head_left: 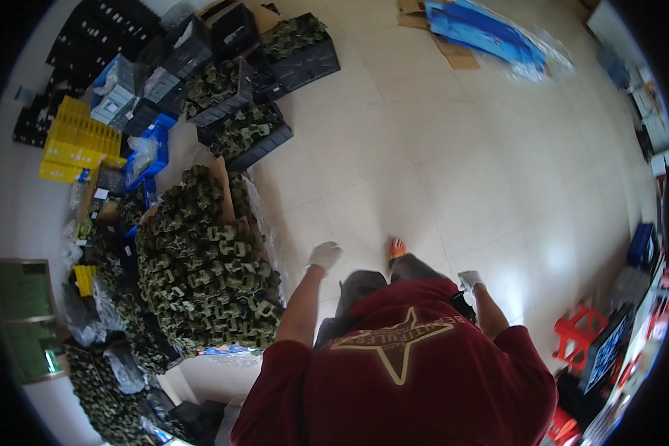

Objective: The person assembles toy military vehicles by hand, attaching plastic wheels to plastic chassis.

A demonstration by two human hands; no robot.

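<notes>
I stand on a pale tiled floor (438, 163) in a dark red shirt with a star on it and white gloves. My left hand (325, 255) hangs at my side with the fingers loosely apart and nothing in it. It is nearest to a big heap of green camouflage-coloured parts (208, 260) piled in a cardboard box. My right hand (468, 279) hangs by my hip, close to a small black thing (462, 303) at my waist; its fingers are too small to read. One foot in an orange sandal (398, 247) shows ahead of me.
Black crates (238, 126) with more green parts stand at the upper left, beside yellow trays (78, 141) and blue bins (149, 152). Blue wrapped sheets on cardboard (483, 30) lie at the top. A red stool (580, 334) and a bench are at the right.
</notes>
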